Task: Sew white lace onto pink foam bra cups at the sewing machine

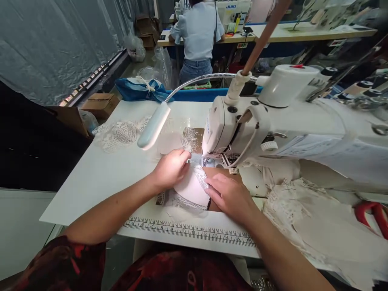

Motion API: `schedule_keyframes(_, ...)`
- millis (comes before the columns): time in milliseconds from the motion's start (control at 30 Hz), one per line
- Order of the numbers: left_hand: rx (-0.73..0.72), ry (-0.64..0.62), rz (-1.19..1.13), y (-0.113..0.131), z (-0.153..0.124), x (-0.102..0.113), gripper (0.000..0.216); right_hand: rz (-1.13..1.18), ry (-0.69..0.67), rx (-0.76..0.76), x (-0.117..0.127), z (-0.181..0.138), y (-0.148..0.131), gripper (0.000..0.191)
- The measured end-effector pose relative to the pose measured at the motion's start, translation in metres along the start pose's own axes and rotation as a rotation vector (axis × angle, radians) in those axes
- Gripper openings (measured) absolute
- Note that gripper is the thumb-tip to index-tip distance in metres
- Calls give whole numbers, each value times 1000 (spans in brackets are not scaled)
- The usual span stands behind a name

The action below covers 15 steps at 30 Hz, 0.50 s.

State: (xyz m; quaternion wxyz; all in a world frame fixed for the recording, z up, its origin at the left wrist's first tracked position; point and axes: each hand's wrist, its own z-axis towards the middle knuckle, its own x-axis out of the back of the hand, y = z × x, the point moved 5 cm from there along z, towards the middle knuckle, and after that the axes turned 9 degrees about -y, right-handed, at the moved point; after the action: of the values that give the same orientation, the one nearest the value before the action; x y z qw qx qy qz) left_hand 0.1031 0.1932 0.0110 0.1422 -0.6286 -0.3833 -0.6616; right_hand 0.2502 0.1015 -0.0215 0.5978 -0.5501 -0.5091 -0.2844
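A white lace-edged fabric cup (190, 186) lies on the machine bed just in front of the sewing machine's needle area (209, 161). My left hand (172, 169) is closed at its upper left edge, fingers curled and pinching near the presser foot. On the other side, my right hand (228, 194) has its fingertips together on the lace trim at the cup's right edge. Sheer lace spreads out below the cup. What the left fingertips hold is partly hidden by the hand.
The white sewing machine (273, 117) stands at the right. A gooseneck lamp (154, 125) arches over the table. Lace pieces (124, 133) lie at the left; stacked white pieces (327, 226) and red-handled scissors (371, 216) are at the right. Another person (198, 36) sits ahead.
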Motion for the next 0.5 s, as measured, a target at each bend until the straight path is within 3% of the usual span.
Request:
schedule_keyframes(67, -158, 26, 80, 14, -8, -1, 21, -30, 0, -13, -2, 0, 0, 21)
schedule_keyframes(167, -335, -38, 135, 28, -15, -18, 25, -49, 21, -24, -3, 1, -2, 24)
schedule_keyframes(333, -399, -9, 163, 27, -11, -36, 29, -91, 24, -72, -3, 6, -4, 34)
schedule_keyframes(500, -426, -61, 116, 27, -7, -30, 34, -126, -11, -143, -3, 10, -3, 37)
